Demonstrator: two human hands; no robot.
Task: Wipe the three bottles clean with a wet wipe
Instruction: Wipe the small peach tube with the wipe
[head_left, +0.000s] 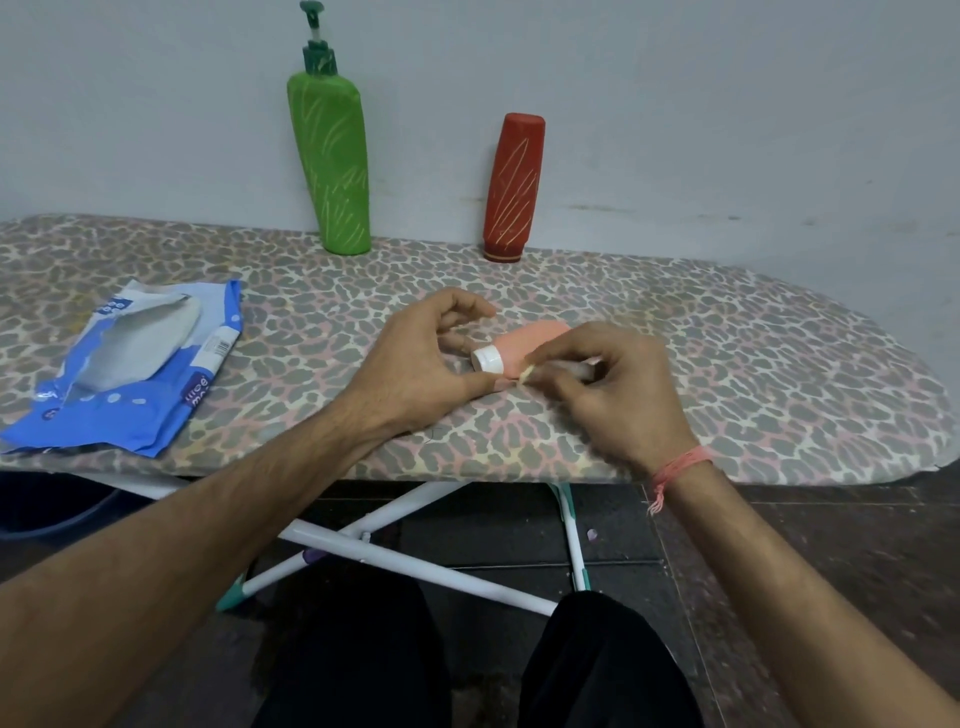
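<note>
Progress looks early to middling, as far as this view can show. You have the small peach bottle (530, 345) lying on its side on the ironing board (727, 364), white cap (487, 359) pointing toward you, between your two hands. Your right hand (608, 387) has its fingers curled round something pale and small held against the bottle's near side; it is probably the wet wipe, though too little of it shows to be sure. Your left hand (421, 358) sits just beside the cap, thumb and forefinger arched, their tips near the bottle, but I cannot tell whether they actually pinch it.

The green pump bottle (330, 161) and the red bottle (514, 187) stand upright at the far edge of the board against the wall, well apart from your hands. Both carry pale streaky marks, so I judge neither has been wiped yet. The blue wipe packet (135, 374) lies torn open on the board to your left.

So, by my reading, you are working on the first bottle, with two left.
</note>
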